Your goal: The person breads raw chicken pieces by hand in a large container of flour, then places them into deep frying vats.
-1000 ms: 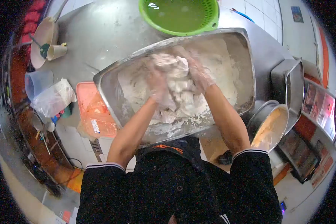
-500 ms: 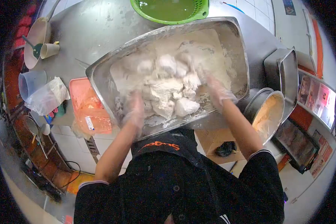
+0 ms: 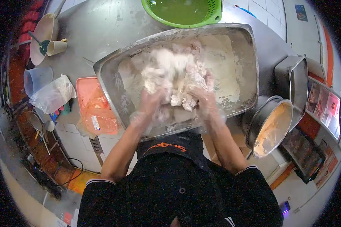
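A large metal tub (image 3: 252, 75) in front of me holds pale flour (image 3: 219, 49) and several lumpy flour-coated pieces (image 3: 191, 85), which look like meat. My left hand (image 3: 153, 101), in a clear plastic glove, cups the left side of a heap of these pieces. On the heap's right side, my gloved right hand (image 3: 205, 94) grips more of them. The heap is bunched between both hands, raised over the tub's floor and blurred by motion. My fingers are partly hidden by flour and the pieces.
A green basket (image 3: 216, 18) with liquid touches the tub's far side. At left are a red tray (image 3: 79, 89), a clear plastic bag (image 3: 51, 94) and a pan (image 3: 38, 34) with a cup. Round tins (image 3: 272, 128) and a deep metal pan (image 3: 291, 75) stand right.
My hands have come inward from the tub's two sides and closed in on the pieces. The heap is now gathered and lifted between them. The view has shifted slightly.
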Demonstrator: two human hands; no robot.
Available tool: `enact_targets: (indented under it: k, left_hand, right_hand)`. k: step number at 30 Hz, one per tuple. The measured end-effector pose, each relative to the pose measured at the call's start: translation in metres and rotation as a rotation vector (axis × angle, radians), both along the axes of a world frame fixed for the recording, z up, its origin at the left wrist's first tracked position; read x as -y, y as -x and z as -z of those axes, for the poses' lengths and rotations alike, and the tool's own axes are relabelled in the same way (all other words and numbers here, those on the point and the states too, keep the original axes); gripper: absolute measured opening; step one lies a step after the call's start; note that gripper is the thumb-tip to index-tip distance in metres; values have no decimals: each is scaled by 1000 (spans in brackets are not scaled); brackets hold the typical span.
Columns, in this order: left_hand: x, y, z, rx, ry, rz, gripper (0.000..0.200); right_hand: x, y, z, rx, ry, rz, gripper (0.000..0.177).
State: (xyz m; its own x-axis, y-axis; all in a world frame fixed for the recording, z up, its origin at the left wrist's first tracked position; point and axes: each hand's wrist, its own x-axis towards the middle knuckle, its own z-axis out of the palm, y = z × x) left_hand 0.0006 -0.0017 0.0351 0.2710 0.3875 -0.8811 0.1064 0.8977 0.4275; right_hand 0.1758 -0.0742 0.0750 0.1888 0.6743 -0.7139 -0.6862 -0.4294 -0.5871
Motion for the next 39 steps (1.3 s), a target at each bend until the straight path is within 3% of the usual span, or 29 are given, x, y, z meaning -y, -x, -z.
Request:
enact_targets:
  k: [2, 3, 4, 6, 7, 8, 10, 11, 12, 13, 14, 15, 16, 17, 18, 19, 21, 22, 23, 25, 26, 27, 29, 32, 34, 39]
  left_hand:
    - [-2, -2, -24, 172, -425, 129, 45]
    - [-1, -15, -41, 225, -538, -57, 58]
    - [-4, -12, -37, 227, -552, -66, 58]
    - [-14, 1, -10, -15, -576, 51, 60]
    - [-14, 14, 20, -18, -587, 42, 60]
    - [-12, 28, 59, -305, -847, 404, 56]
    - [-28, 4, 30, -627, -880, 777, 50]
    - [-31, -5, 41, -714, -898, 855, 52]
    - [-33, -20, 56, -742, -881, 767, 55]
    - [-37, -35, 71, -753, -846, 598, 60]
    - [-37, -48, 82, -739, -819, 300, 64]
    - [-38, -61, 87, -710, -822, 11, 70]
    - [-40, -72, 87, -684, -828, -179, 76]
    - [-41, -74, 85, -649, -832, -227, 79]
    - [-43, -77, 84, -586, -831, -255, 81]
    - [-49, -69, 85, -599, -834, -268, 81]
    - [-52, -54, 89, -326, -551, -14, 66]
    - [-53, -48, 81, -314, -557, -8, 66]
    - [-50, -41, 76, -123, -681, -79, 57]
    - [-39, -21, 54, 3, -964, 1, 42]
    - [-38, -8, 42, 35, -950, 38, 44]
    - [-38, 6, 34, 35, -833, 61, 47]
    - [-30, 31, 20, 34, -631, 44, 52]
    - [4, 47, 14, 29, -413, -6, 59]
    - [23, 39, 22, -59, -264, -6, 63]
    - [50, -15, 43, -134, -23, -148, 74]
  right_hand:
    - [-11, -12, -36, 77, -103, -4, 53]
    - [-14, -19, -49, 117, -159, -10, 55]
    - [-14, -26, -55, 156, -217, -17, 56]
    - [-10, -59, -34, 103, -259, -155, 59]
    - [-13, -84, -7, 316, -145, -281, 57]
    - [-20, -105, 27, 532, -28, -399, 55]
    - [-43, -123, 95, 658, 8, -326, 53]
    - [-46, -126, 122, 715, 4, -296, 52]
    - [-48, -129, 148, 772, 2, -266, 51]
    - [-43, -130, 172, 1061, -87, -397, 49]
    - [-55, -118, 182, 996, -165, -400, 51]
    - [-66, -107, 192, 925, -240, -404, 55]
    - [-78, -90, 191, 518, -236, -310, 61]
    - [-84, -68, 147, 315, -80, -292, 56]
    - [-88, -57, 98, 132, 98, -259, 54]
    - [-91, -47, 96, 126, 89, -274, 54]
    - [-79, -45, 88, -71, -32, -88, 56]
    - [-81, -47, 84, -61, -37, -79, 56]
    - [-80, -52, 81, -148, -92, -82, 57]
    - [-52, -61, 59, 124, -205, -217, 54]
    - [-39, -65, 48, 266, -253, -269, 53]
    - [-18, -76, 43, 68, -155, -208, 52]
    - [10, -92, 32, -92, -52, -106, 50]
    - [23, -87, 30, 371, 28, -163, 40]
    - [55, -113, 96, 702, 380, -417, 43]
    - [34, -25, 70, 897, 395, -894, 51]
